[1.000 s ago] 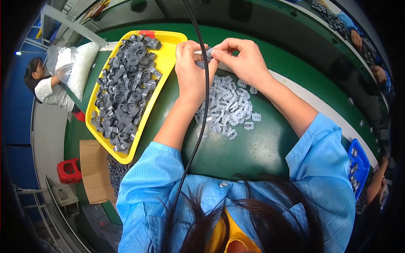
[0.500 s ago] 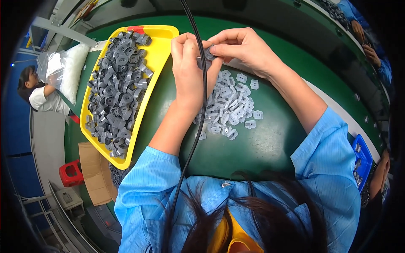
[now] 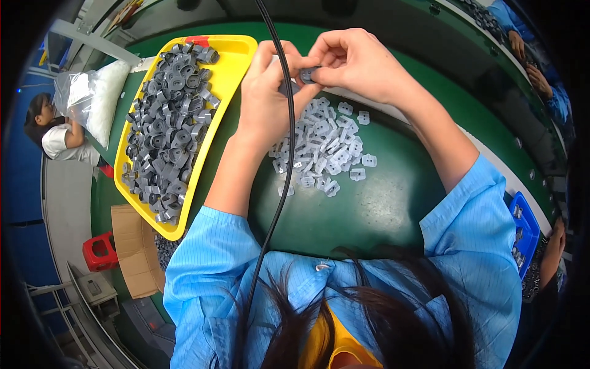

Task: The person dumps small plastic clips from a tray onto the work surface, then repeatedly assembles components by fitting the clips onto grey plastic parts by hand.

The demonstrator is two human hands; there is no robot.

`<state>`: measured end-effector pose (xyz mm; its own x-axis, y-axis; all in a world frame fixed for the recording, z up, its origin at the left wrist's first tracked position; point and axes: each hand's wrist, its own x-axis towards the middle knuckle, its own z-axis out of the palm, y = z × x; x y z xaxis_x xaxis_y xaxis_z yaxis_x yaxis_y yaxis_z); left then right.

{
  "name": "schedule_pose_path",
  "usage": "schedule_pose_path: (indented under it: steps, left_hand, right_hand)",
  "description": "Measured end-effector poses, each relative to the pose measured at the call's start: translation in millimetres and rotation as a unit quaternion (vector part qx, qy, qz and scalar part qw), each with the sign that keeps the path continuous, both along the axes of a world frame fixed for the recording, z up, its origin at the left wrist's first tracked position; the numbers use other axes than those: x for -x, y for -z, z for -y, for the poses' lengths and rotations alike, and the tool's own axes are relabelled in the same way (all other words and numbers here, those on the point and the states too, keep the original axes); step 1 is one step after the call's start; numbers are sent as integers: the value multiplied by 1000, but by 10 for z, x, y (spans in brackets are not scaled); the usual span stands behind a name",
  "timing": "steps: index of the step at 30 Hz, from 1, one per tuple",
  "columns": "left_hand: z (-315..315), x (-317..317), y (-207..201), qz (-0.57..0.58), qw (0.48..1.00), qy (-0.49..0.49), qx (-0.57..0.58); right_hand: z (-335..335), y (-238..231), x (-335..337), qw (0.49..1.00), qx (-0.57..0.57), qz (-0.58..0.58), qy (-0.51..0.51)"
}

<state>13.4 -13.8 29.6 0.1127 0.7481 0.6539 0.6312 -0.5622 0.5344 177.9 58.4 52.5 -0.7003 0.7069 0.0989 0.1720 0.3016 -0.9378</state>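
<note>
Between the fingertips of both hands is a small dark grey plastic part [image 3: 308,74], partly covered by fingers. My left hand [image 3: 270,86] is closed on it from the left, with a bit of pale plastic showing near the palm. From the right, my right hand [image 3: 353,64] pinches the same part with thumb and fingers. Below the hands, a loose pile of translucent pale plastic pieces [image 3: 326,144] lies on the green table [image 3: 369,215]. At my left, a yellow tray [image 3: 212,138] holds a heap of dark grey ring-shaped plastic parts [image 3: 169,132].
A black cable [image 3: 284,154] hangs across the view in front of my left hand. A cardboard box [image 3: 132,252] and a red stool [image 3: 99,252] stand at lower left. Co-workers sit at far left and right; a blue tray [image 3: 525,234] is at the right edge.
Both hands stay together on the grey part, with the right fingers shifted slightly up and curled more. The whole scene has shifted slightly left in the view.
</note>
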Motion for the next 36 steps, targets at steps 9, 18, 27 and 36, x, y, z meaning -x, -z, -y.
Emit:
schedule_pose_path:
  steps: [9,18,27,36]
  left_hand:
    - [4,-69,0,589,744,190,254]
    - [-87,214,38,524,786,0,327]
    - [-137,176,170,251,929,-52,267]
    - [-106,45,132,206,957,-46,201]
  right_hand:
    - [4,106,94,938,243,-246,-39]
    - [-736,581,-311,980,26,57,189]
    - [-185,175,-349,956,-220,170,-93]
    - [-116,69,-204,999,-5,18,-28]
